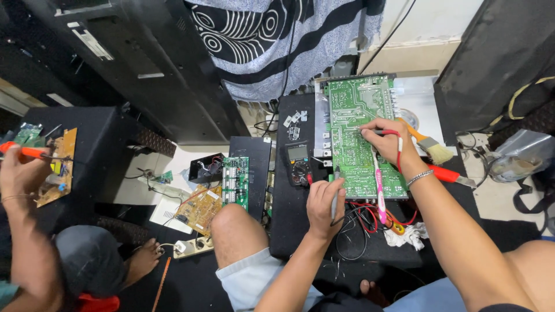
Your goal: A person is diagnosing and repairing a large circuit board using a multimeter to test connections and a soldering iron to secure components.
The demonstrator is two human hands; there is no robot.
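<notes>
A large green circuit board (358,124) lies on a black surface (292,219) in front of me. My right hand (387,141) rests on the board and pinches a red multimeter probe (378,132), its tip touching the board. A pink-handled tool (380,188) lies across the board under that hand. My left hand (325,205) grips a black probe (335,193) at the board's lower left corner. A black multimeter (299,163) sits just left of the board. Red and black leads (370,216) coil below the board.
A paintbrush (430,147) and an orange-handled tool (454,176) lie right of the board. Smaller circuit boards (235,182) and a power strip (193,247) are on the floor at left. Another person's hand (20,173) at far left holds an orange tool over a brown board (60,164).
</notes>
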